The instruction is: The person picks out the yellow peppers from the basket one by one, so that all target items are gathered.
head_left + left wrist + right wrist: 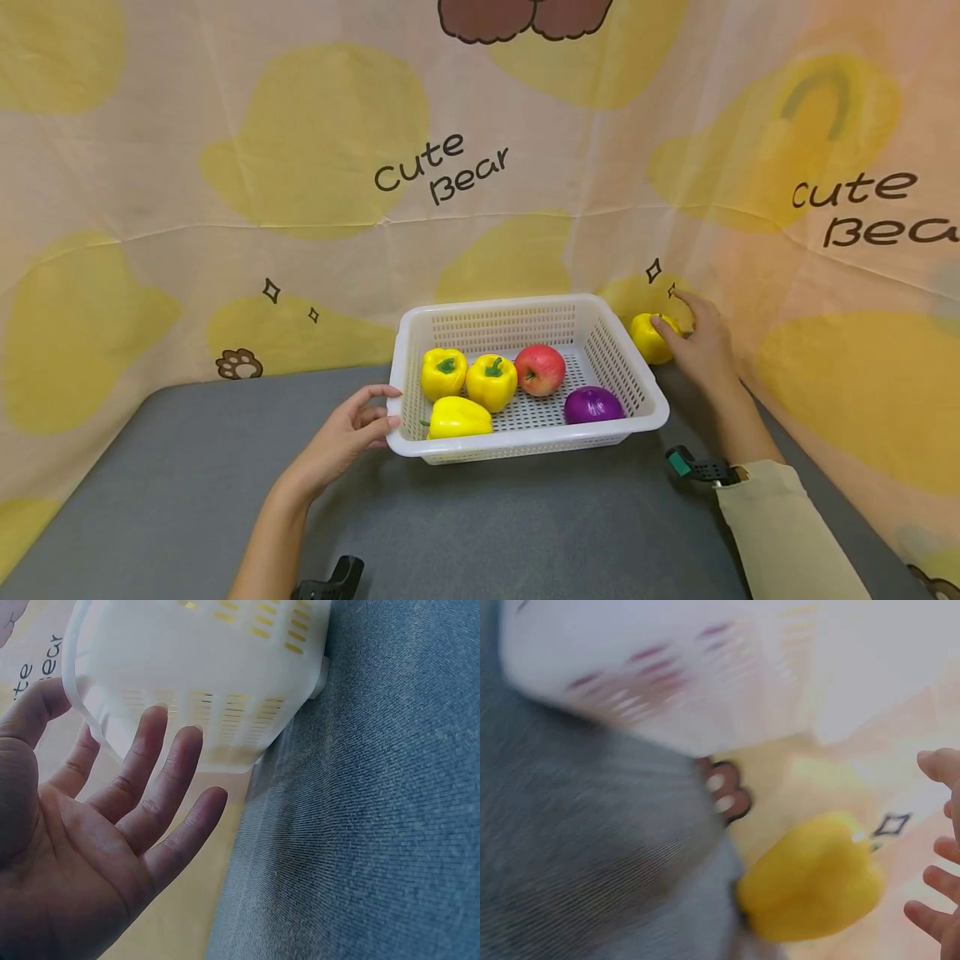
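A white plastic basket (517, 443) holds three yellow bell peppers (444, 372), a red apple (540, 370) and a purple onion (594, 406). My left hand (348, 429) holds the basket's left rim with thumb and index finger; in the left wrist view, the other fingers of that hand (112, 817) spread beside the perforated wall. Another yellow bell pepper (647, 337) stands outside, beyond the basket's right end. Around it my right hand (705, 346) reaches with thumb and fingers apart. The right wrist view has a gap between these fingers (941, 885) and the pepper (814, 881).
A grey cloth-covered table (525, 525) lies under the basket. Behind and to the right hangs a printed curtain (322, 167), close to the basket's back and the outside pepper. Dark straps (701, 468) sit on the wrists.
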A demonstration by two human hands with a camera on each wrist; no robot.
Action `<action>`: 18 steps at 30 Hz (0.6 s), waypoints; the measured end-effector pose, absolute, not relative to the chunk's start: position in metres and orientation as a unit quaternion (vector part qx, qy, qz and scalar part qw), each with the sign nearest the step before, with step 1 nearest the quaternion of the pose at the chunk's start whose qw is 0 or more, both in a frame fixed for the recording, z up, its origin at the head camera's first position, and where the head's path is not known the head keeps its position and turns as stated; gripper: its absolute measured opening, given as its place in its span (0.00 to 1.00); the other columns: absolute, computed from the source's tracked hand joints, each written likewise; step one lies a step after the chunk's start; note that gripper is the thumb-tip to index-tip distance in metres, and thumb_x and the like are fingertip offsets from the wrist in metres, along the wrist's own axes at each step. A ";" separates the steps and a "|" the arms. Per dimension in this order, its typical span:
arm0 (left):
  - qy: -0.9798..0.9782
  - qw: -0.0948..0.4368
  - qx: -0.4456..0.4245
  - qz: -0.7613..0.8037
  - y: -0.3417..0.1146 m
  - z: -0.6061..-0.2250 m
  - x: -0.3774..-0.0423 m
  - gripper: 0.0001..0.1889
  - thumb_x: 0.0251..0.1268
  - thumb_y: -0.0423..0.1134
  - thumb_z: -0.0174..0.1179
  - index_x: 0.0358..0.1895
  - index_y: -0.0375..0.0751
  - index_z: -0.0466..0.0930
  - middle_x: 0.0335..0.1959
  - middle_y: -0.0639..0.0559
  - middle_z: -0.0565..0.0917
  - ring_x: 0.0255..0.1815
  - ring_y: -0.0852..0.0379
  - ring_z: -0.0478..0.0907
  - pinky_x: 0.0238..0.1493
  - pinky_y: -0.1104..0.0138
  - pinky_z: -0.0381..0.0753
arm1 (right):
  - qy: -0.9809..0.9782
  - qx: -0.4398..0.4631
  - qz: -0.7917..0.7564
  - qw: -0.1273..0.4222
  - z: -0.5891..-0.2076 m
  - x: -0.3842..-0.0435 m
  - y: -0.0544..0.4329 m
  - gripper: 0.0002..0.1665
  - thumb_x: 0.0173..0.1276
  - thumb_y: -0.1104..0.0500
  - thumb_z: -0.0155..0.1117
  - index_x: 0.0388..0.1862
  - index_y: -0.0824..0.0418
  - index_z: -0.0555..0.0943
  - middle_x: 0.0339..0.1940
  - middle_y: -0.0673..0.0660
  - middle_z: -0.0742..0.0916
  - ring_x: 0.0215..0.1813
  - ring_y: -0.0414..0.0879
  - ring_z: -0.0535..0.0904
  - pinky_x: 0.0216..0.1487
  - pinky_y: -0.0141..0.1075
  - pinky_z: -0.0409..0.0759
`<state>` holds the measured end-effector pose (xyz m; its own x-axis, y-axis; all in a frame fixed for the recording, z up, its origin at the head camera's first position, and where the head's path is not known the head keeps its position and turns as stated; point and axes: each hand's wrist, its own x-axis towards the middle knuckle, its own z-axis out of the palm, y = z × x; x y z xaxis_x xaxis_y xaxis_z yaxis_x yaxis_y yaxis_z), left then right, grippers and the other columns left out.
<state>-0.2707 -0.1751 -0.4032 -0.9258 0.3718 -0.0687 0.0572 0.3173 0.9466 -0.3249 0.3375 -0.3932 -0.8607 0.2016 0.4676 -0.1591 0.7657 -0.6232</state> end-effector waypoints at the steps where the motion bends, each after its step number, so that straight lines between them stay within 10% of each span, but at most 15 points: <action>1: 0.800 0.138 0.134 0.568 -0.175 -0.403 -0.271 0.28 0.73 0.44 0.60 0.69 0.38 0.63 0.58 0.34 0.83 0.49 0.55 0.84 0.57 0.57 0.84 | -0.900 -0.008 0.342 0.271 -0.389 -0.324 0.336 0.37 0.73 0.47 0.63 0.75 0.62 0.68 0.73 0.72 0.72 0.72 0.72 0.66 0.70 0.70 0.62; 18: 0.805 0.137 0.135 0.561 -0.174 -0.403 -0.272 0.27 0.73 0.44 0.60 0.69 0.39 0.63 0.57 0.34 0.83 0.48 0.55 0.84 0.55 0.60 0.84 | -0.895 0.109 0.323 0.287 -0.329 -0.289 0.288 0.39 0.63 0.55 0.73 0.72 0.59 0.72 0.69 0.68 0.77 0.71 0.67 0.69 0.68 0.71 0.64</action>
<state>-0.2722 -0.1740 -0.4027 -0.9264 0.3703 -0.0689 0.0633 0.3335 0.9406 -0.2895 0.2883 -0.3285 -0.8113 -0.0104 0.5845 -0.3808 0.7680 -0.5149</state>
